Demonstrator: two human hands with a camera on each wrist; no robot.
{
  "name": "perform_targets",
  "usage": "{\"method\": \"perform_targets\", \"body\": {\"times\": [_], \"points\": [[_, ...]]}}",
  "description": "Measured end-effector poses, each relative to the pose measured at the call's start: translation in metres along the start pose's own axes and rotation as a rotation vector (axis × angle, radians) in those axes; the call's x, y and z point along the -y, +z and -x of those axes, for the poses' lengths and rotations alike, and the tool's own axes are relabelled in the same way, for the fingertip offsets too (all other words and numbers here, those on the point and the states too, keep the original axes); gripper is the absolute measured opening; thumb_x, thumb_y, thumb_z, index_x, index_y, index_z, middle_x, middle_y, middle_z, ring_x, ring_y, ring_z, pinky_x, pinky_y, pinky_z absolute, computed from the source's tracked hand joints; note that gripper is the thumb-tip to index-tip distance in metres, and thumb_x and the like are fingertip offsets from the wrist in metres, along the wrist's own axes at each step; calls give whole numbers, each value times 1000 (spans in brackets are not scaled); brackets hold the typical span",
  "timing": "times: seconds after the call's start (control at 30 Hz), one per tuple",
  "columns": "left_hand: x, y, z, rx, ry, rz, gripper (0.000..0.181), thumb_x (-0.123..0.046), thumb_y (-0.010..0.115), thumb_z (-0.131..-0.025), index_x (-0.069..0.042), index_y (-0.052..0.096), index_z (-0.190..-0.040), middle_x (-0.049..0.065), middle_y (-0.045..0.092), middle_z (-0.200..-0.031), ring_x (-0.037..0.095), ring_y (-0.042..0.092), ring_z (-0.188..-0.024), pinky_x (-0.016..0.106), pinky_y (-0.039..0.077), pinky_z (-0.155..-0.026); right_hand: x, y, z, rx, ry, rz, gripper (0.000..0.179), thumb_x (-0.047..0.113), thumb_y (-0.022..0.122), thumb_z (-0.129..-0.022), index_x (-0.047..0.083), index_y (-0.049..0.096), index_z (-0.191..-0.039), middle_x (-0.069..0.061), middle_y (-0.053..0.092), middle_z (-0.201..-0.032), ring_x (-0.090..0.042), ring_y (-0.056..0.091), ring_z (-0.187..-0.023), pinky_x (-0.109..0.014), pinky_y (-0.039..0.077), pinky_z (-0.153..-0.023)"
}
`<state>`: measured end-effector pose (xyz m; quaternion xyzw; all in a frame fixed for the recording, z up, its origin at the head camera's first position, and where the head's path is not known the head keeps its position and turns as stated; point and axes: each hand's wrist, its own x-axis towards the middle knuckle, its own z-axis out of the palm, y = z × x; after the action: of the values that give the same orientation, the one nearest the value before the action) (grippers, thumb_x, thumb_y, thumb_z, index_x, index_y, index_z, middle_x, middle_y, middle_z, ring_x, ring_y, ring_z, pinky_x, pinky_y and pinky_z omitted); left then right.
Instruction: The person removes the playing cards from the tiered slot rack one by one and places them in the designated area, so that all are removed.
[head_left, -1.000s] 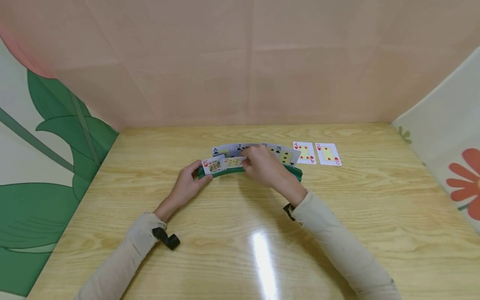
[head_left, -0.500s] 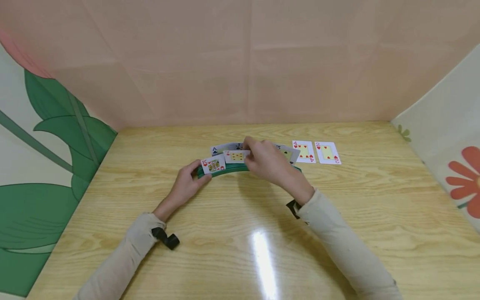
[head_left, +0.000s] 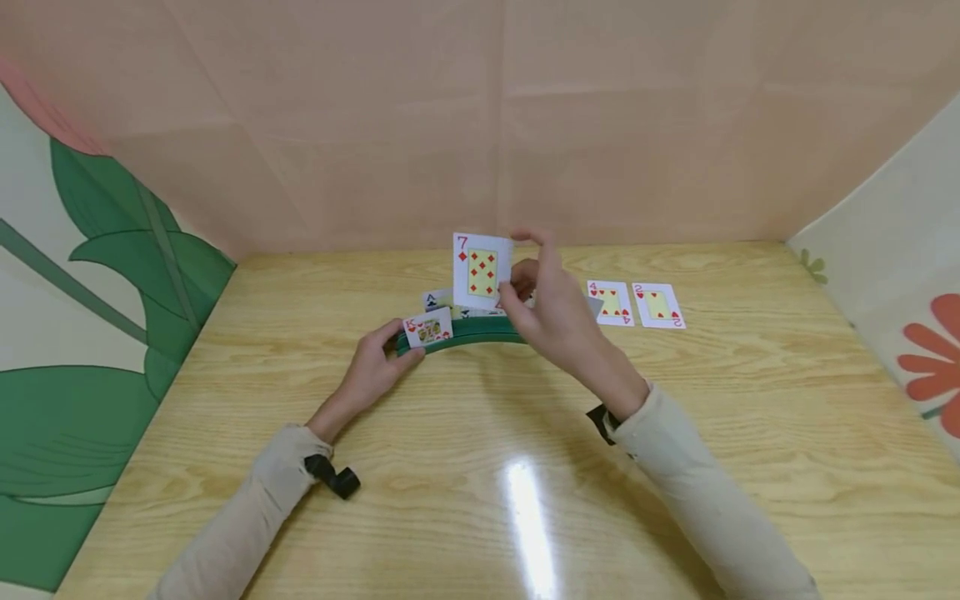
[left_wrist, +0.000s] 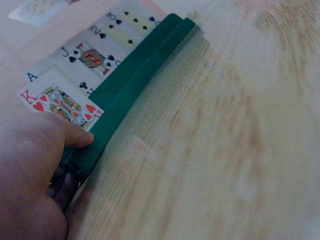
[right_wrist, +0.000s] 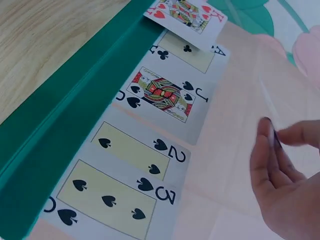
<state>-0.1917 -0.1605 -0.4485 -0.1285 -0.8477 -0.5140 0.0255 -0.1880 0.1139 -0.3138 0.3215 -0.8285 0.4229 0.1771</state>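
Observation:
My right hand (head_left: pixel 558 312) pinches a seven of diamonds (head_left: pixel 480 275) by its right edge, face toward the head camera, raised above a curved green card holder (head_left: pixel 472 331). With thumb and fingers, my left hand (head_left: pixel 375 362) grips the holder's left end. Just by the left thumb, a king of hearts (left_wrist: pixel 62 102) stands in the holder's front. Behind it, in the right wrist view, are an ace of clubs (right_wrist: pixel 192 57), a jack of spades (right_wrist: pixel 162 95), a two of spades (right_wrist: pixel 132 150) and a three of spades (right_wrist: pixel 107 200). The right hand partly covers these in the head view.
A four of hearts (head_left: pixel 611 302) and a two of hearts (head_left: pixel 657 305) lie face up side by side on the wooden table (head_left: pixel 420 517), right of the holder. A pink curtain (head_left: pixel 375 125) rises behind the table's far edge.
My right hand has drawn the seven of diamonds up out of the holder, from beside the king, and tilted it upright. The left hand has stayed on the holder's end.

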Motion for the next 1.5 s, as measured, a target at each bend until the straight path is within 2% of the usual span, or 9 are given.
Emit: {"method": "perform_targets", "body": {"times": [0.1,0.27,0.43,0.67,0.8,0.97,1.3,1.5], "points": [[0,0,0,2,3,-6,42,-12,72,-92,1,59,-129,18,65,-120,27,62,-108,43,50,-92,2,-3,3,-81,-99,16,42,-5,60,-91,0,38,-127,-5,66,-75,-12,59,-64,-29,50,-60],[0,2,1,2,-1,-7,42,-12,72,-92,2,58,-129,18,65,-120,28,61,-108,43,49,-93,5,-14,8,-116,-232,82,18,-6,61,-89,-2,52,-104,-7,64,-77,-11,60,-66,-27,52,-60],[0,0,1,4,4,-13,42,-14,72,-93,1,59,-130,17,65,-119,26,61,-106,42,50,-91,3,-23,15,-120,-270,132,14,-6,62,-87,-2,57,-100,-7,65,-76,-12,60,-67,-28,52,-61],[4,-2,2,-4,7,-11,41,-14,73,-92,1,60,-127,17,65,-118,26,61,-107,43,49,-92,-1,-40,23,-140,-276,217,14,-8,60,-86,-3,60,-99,-8,64,-76,-13,58,-67,-27,49,-61],[6,-4,2,-7,0,-24,42,-15,73,-93,2,59,-129,18,65,-119,27,61,-107,43,48,-93,-4,-51,28,-215,-282,203,12,-8,57,-86,-3,63,-95,-9,65,-76,-16,59,-66,-21,46,-64],[7,-6,4,-7,-6,-8,45,-16,73,-93,2,58,-131,20,64,-121,30,60,-109,46,47,-94,-11,-64,36,-306,-249,202,10,-6,57,-86,-4,66,-92,-11,66,-77,-18,59,-65,-15,42,-68],[7,-6,4,-15,-3,-22,42,-17,73,-92,0,59,-128,17,65,-119,28,61,-108,44,48,-94,-33,-91,39,-279,-136,305,13,-9,60,-88,-7,64,-100,-15,68,-85,-17,60,-73,-13,44,-72],[7,-5,2,-13,11,-32,44,-16,73,-92,0,59,-130,15,66,-118,26,62,-106,42,50,-91,-48,-105,41,-302,-67,350,17,-10,61,-87,-6,67,-103,-16,69,-85,-18,60,-74,-10,41,-69]]}}
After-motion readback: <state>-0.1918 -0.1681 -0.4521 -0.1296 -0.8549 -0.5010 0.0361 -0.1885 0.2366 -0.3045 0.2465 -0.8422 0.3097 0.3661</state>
